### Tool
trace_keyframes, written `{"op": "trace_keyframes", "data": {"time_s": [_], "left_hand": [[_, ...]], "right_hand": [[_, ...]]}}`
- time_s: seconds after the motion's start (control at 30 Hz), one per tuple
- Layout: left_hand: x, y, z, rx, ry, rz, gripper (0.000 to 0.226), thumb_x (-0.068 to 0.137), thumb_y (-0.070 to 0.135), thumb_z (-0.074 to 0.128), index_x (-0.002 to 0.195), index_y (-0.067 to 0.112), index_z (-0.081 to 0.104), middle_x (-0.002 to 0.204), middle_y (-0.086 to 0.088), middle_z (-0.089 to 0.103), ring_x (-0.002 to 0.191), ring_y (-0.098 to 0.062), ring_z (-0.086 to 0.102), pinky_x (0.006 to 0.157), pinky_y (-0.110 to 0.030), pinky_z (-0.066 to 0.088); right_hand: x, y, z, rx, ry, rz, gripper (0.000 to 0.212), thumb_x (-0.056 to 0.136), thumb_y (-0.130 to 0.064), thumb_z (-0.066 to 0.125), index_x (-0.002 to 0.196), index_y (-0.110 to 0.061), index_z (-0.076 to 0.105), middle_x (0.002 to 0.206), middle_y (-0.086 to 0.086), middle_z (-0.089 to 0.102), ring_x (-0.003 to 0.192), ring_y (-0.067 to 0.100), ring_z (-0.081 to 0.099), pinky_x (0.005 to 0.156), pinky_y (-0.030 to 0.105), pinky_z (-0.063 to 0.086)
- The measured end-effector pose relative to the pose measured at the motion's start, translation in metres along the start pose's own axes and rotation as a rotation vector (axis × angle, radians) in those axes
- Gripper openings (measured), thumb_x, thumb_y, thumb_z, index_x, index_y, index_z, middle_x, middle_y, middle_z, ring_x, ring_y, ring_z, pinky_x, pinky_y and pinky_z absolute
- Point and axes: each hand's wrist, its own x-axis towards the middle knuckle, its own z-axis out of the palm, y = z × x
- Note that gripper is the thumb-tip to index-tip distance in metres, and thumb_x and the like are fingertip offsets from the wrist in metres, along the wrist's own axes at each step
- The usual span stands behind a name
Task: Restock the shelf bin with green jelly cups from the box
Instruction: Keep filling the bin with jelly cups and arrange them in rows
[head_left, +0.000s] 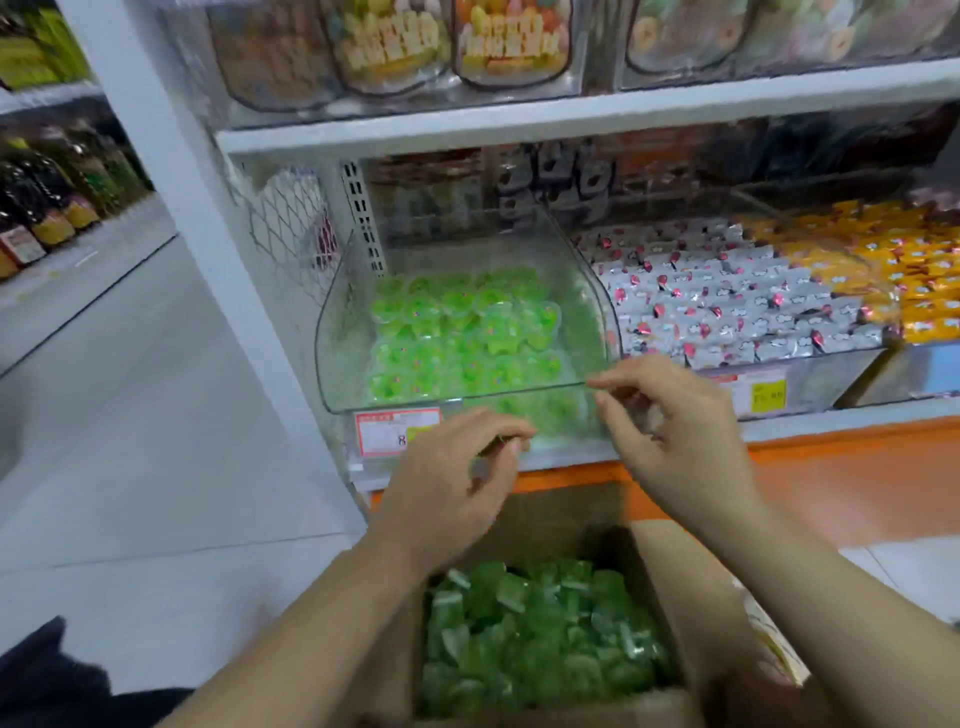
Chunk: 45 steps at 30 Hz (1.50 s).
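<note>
A clear plastic shelf bin (328, 358) on the lower shelf holds a layer of bright green jelly cups (457, 332). Below it, an open cardboard box (675, 577) is filled with more green jelly cups (535, 639). Both hands hover between the box and the bin's front. My left hand (457, 467) is in front of the bin's price label, fingers loosely curled, nothing visible in it. My right hand (670, 431) is a little higher, its fingertips close to the bin's front rim, and also holds nothing that I can see.
To the right of the bin lie silver-and-pink wrapped sweets (701, 312) and orange-yellow packets (924, 270). A red-framed price label (397, 431) hangs under the bin. Bagged snacks (389, 41) fill the upper shelf. Bottles (47, 208) stand on a shelf far left, across the tiled floor (130, 415).
</note>
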Motion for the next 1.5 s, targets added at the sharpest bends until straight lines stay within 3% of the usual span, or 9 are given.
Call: {"op": "trace_keyframes", "data": {"time_s": [0.2,0.33,0.47,0.57,0.9,1.07,1.3,1.4,1.5], "left_hand": [[-0.064,-0.053,0.052,-0.022,-0.232,-0.48,0.021,0.091,0.025,0.055,0.11,0.031,0.062,0.105,0.015,0.064,0.095,0.0,0.059,0.084,-0.017,0.046],[-0.102,-0.084,0.082,0.076,-0.596,-0.765,0.05,0.091,0.032,0.058,0.137,0.031,0.04,0.136,0.005,0.044,0.122,-0.011,0.046,0.099,-0.021,0.036],[-0.117,-0.105,0.104,0.069,-0.934,-0.962,0.073,0.087,0.037,0.063,0.147,0.023,0.024,0.152,-0.007,0.025,0.134,-0.023,0.036,0.108,-0.032,0.035],[-0.123,-0.11,0.116,0.123,-1.072,-0.99,0.08,0.084,0.042,0.066,0.148,0.023,0.021,0.153,-0.009,0.022,0.137,-0.027,0.031,0.109,-0.035,0.033],[-0.124,-0.103,0.109,0.033,-1.151,-1.055,0.075,0.085,0.04,0.065,0.147,0.03,0.024,0.153,-0.011,-0.01,0.139,-0.031,0.025,0.111,-0.027,0.024],[-0.135,-0.102,0.115,-0.064,-1.065,-1.109,0.088,0.082,0.036,0.07,0.15,0.032,0.013,0.153,-0.009,-0.016,0.141,-0.028,0.022,0.112,-0.03,0.023],[-0.151,-0.103,0.115,-0.214,-0.926,-1.029,0.076,0.081,0.023,0.071,0.137,0.045,0.026,0.144,0.002,0.029,0.121,-0.011,0.042,0.103,-0.026,0.039],[-0.154,-0.104,0.115,-0.22,-0.917,-1.005,0.067,0.082,0.021,0.07,0.131,0.047,0.032,0.137,0.007,0.04,0.119,-0.007,0.045,0.101,-0.027,0.042],[-0.154,-0.105,0.117,-0.202,-0.912,-1.0,0.058,0.082,0.024,0.07,0.123,0.048,0.036,0.132,0.008,0.046,0.116,-0.008,0.049,0.099,-0.032,0.045]], "right_hand": [[-0.09,0.032,0.029,-0.117,-0.247,0.316,0.014,0.083,-0.04,0.058,0.097,-0.041,0.058,0.085,-0.022,0.061,0.069,-0.004,0.054,0.061,0.018,0.049],[-0.128,0.055,0.052,-0.246,-0.565,0.47,0.044,0.076,-0.028,0.075,0.118,-0.022,0.062,0.107,-0.004,0.066,0.088,-0.004,0.054,0.078,-0.006,0.029],[-0.157,0.08,0.07,-0.225,-1.048,0.698,0.075,0.081,-0.035,0.069,0.143,-0.021,0.03,0.135,0.0,0.043,0.126,0.017,0.042,0.098,0.02,0.035],[-0.166,0.088,0.082,-0.169,-1.19,0.776,0.082,0.079,-0.039,0.071,0.144,-0.02,0.026,0.143,0.004,0.039,0.136,0.023,0.029,0.107,0.025,0.03],[-0.178,0.081,0.117,-0.009,-1.222,0.851,0.096,0.065,-0.052,0.078,0.143,-0.027,0.028,0.13,-0.001,0.056,0.122,0.015,0.049,0.096,0.017,0.037],[-0.184,0.078,0.125,-0.081,-1.172,0.919,0.087,0.063,-0.05,0.073,0.137,-0.033,0.03,0.121,0.007,0.057,0.114,0.024,0.052,0.093,0.03,0.046],[-0.181,0.081,0.123,0.022,-1.158,1.017,0.052,0.067,-0.024,0.076,0.106,-0.03,0.041,0.109,0.004,0.047,0.081,0.016,0.055,0.063,0.024,0.043],[-0.181,0.08,0.125,-0.042,-1.231,0.957,0.038,0.074,-0.028,0.072,0.106,-0.032,0.053,0.129,0.008,0.039,0.116,0.023,0.046,0.095,0.029,0.041],[-0.185,0.071,0.131,-0.162,-1.271,0.895,0.056,0.07,-0.046,0.074,0.121,-0.034,0.056,0.138,0.009,0.032,0.133,0.033,0.028,0.11,0.04,0.031]]}}
